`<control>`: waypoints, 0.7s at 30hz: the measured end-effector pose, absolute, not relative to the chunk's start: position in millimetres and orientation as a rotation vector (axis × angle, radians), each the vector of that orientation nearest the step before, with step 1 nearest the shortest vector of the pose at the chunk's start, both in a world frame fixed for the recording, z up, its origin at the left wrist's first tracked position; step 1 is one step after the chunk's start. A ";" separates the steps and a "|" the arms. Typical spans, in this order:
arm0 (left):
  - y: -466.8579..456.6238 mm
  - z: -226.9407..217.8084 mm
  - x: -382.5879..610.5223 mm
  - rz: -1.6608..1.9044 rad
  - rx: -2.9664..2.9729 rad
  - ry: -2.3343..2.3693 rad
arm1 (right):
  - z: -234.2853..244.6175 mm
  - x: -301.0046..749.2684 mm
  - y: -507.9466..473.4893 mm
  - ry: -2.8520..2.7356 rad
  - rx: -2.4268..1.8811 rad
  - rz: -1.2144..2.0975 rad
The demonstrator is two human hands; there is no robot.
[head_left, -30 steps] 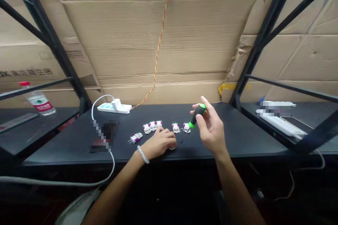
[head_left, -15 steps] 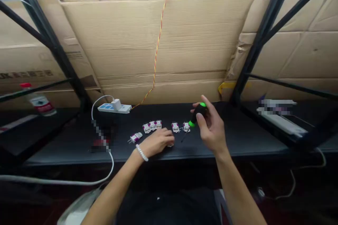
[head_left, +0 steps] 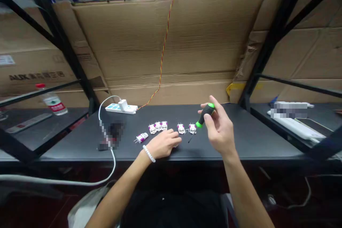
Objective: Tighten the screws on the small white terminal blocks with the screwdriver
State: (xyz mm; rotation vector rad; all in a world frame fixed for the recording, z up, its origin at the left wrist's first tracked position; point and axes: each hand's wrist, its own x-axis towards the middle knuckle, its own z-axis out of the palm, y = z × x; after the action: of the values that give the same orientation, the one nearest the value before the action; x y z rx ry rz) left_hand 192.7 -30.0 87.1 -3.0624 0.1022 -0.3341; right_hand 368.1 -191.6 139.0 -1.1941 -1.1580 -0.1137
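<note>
My right hand (head_left: 219,128) is closed around a black-and-green screwdriver (head_left: 206,114), its thin shaft slanting down to the left over the desk. Low at the front of the desk, my left hand (head_left: 163,143), wearing a pale beaded bracelet (head_left: 149,153), has its fingers curled on a small white piece that they mostly hide. Just behind it, a row of three small white-and-purple pieces with metal pins (head_left: 158,126) lies close together. One more such piece (head_left: 141,137) is tilted to the left. Two others, a left one (head_left: 181,128) and a right one (head_left: 192,128), lie between my hands.
A white power strip (head_left: 121,108) with a plugged-in charger sits at the back left. Its white cable (head_left: 113,164) loops over the desk's front edge. Black rack posts (head_left: 263,50) flank the desk, and cardboard (head_left: 197,42) backs it. A water bottle (head_left: 55,104) stands at far left.
The whole view has shifted slightly, moving everything a little to the right in the picture. Both hands keep nearly the same pose, and the screwdriver stays in my right hand.
</note>
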 end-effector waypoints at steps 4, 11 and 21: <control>-32.7 89.4 191.2 -0.281 -3.045 0.056 | 139.1 368.6 -192.2 -1.150 -1.195 -0.112; -34.8 88.3 191.5 -0.272 -3.035 -0.062 | 139.5 369.1 -192.8 -1.154 -1.196 -0.105; -29.7 85.9 187.7 -0.418 -3.055 -0.171 | 138.9 370.2 -192.8 -1.163 -1.202 -0.119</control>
State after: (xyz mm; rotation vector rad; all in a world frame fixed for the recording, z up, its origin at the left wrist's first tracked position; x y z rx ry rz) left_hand 187.7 -29.7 85.9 -3.0553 -0.1706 -0.4178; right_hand 370.2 -192.8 138.9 -1.2025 -1.1626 -0.1194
